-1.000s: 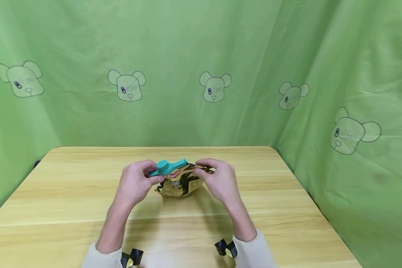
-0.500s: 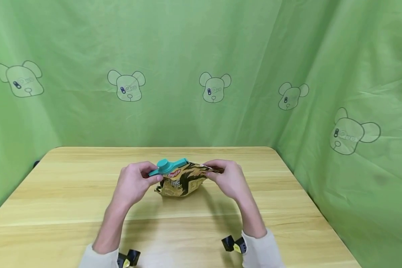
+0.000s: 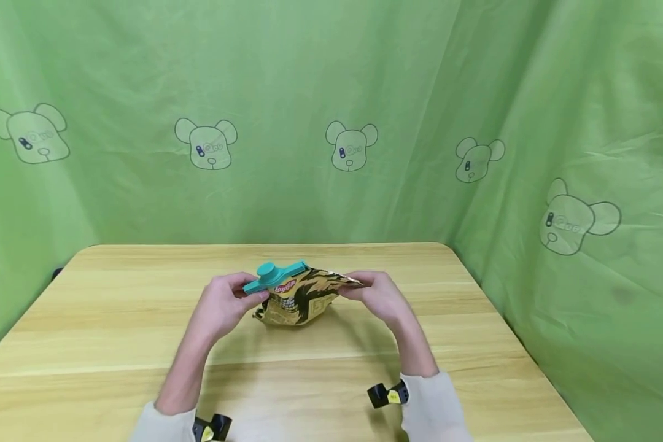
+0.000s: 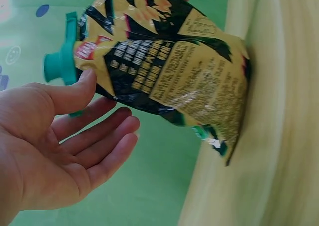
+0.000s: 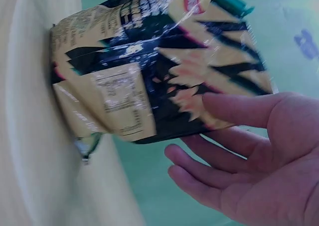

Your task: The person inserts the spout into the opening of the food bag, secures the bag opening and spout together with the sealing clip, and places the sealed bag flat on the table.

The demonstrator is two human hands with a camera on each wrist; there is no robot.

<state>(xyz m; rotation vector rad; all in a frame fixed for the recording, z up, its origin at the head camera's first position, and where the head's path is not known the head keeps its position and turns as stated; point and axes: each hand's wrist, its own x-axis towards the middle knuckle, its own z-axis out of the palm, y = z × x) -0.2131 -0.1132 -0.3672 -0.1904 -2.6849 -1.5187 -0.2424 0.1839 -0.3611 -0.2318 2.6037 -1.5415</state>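
Note:
A gold and black bag of Lay's chips (image 3: 293, 307) stands on the table, its top leaning over. A teal bag clip (image 3: 271, 276) with a round cap runs along the left part of the bag's top edge. My left hand (image 3: 221, 307) pinches the clip's left end, its thumb against the bag's front in the left wrist view. At the other top corner, my right hand (image 3: 378, 298) pinches the bag between thumb and fingers. The right wrist view shows that corner unclipped, with the clip's end (image 5: 232, 1) farther along the edge. The bag hides its own back.
The light wooden table (image 3: 143, 344) extends around the bag on all sides. Green curtains (image 3: 276, 73) printed with bear heads hang behind it and at both sides. A small black wrist camera (image 3: 387, 395) sits at each sleeve.
My right hand has slid rightward along the bag's top edge to its corner, stretching the edge straighter. The left hand and the clip have stayed nearly in place.

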